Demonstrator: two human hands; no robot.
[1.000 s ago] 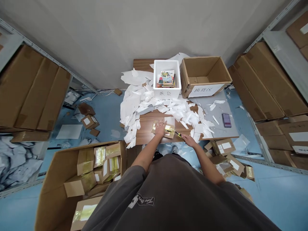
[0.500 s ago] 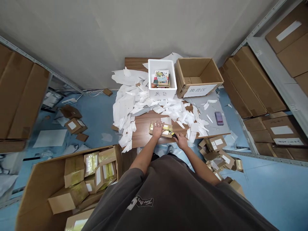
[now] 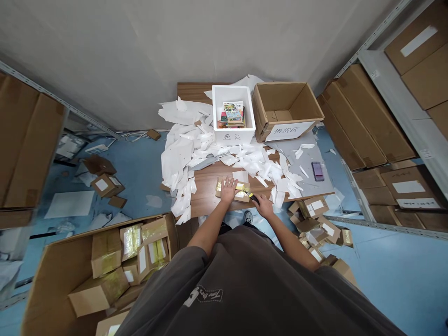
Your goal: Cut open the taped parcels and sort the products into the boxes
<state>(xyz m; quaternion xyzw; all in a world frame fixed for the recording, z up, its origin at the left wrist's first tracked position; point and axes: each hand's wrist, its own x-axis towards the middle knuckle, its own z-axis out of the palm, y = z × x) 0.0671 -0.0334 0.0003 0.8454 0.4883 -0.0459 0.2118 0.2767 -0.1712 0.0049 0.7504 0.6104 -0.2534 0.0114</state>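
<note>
A small cardboard parcel point(image 3: 241, 190) wrapped in shiny yellow tape lies near the front edge of the wooden table point(image 3: 206, 186). My left hand point(image 3: 228, 189) rests flat on the parcel with its fingers spread. My right hand point(image 3: 262, 206) is closed round a yellow and black utility knife point(image 3: 252, 197), whose tip touches the parcel's right end.
Torn white paper point(image 3: 196, 149) covers much of the table. At the back stand a white bin point(image 3: 233, 135) of booklets and an open brown box point(image 3: 287, 109). A purple object point(image 3: 318, 171) lies right. A big carton point(image 3: 52, 270) of taped parcels stands lower left; loose parcels point(image 3: 320, 224) litter the floor right.
My right hand with the knife moved left, closer to the parcel's right end. The view swung a little, so the table sits further left in the picture. My left hand stayed on the parcel.
</note>
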